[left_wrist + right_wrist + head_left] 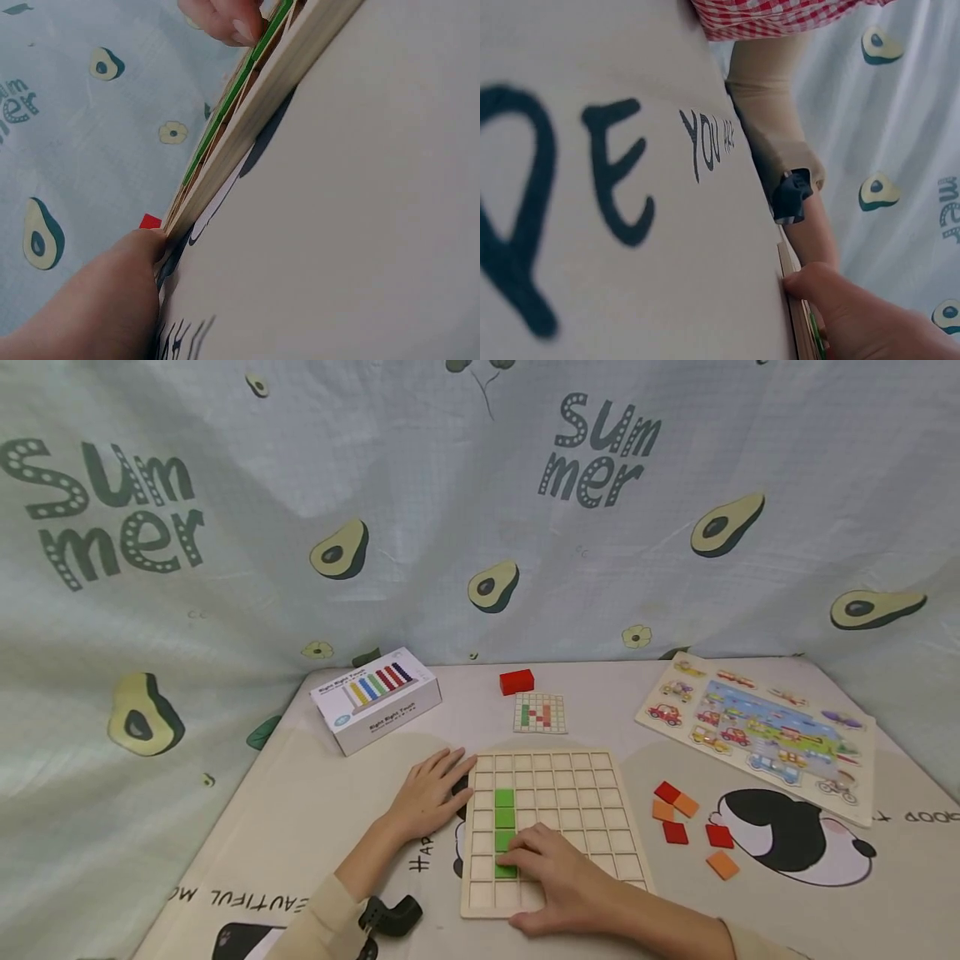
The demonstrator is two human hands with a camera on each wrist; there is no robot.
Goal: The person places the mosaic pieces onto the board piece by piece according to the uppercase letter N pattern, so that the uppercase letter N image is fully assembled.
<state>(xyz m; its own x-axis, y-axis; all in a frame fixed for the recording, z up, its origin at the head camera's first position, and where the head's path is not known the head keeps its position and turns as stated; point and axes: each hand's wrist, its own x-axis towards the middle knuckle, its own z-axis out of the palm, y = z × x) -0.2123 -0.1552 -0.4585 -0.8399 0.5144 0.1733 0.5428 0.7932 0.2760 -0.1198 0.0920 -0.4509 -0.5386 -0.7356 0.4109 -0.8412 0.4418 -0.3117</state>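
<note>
A wooden grid board lies on the table, with a column of green square tiles set in its cells towards the left. My left hand rests at the board's upper left edge, fingers spread and fingertips right at the rim. Over the lower part of the board is my right hand. Its index fingertip touches the lowest visible green tile, and its thumb lies at the board's near edge. The right wrist view shows that thumb against the board's side. Part of the board is hidden beneath the right hand.
Loose red and orange tiles lie right of the board. Behind it are a small pattern card and a red block. A white toy box stands at the back left, a vehicle picture puzzle at the back right.
</note>
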